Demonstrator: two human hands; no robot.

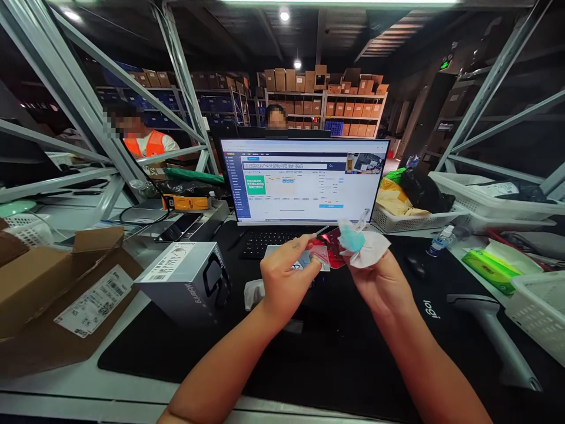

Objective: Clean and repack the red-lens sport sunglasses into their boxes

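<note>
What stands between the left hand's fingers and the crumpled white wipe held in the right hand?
A shiny red foil packet fills the gap, just beyond the pale printed card pinched by the left hand and partly behind the crumpled white wipe in the right hand.

The head camera looked forward and down, close above the left hand (289, 277) and right hand (382, 282), facing the monitor (303, 181).

A warehouse packing station, steel rack uprights (185, 76) around the desk, shelving stacked with cardboard cartons (326, 106) behind, monitor (304, 182) showing an order screen, handheld barcode scanner (489, 335), plastic baskets (410, 218), co-worker in orange safety vest (150, 144)
</note>
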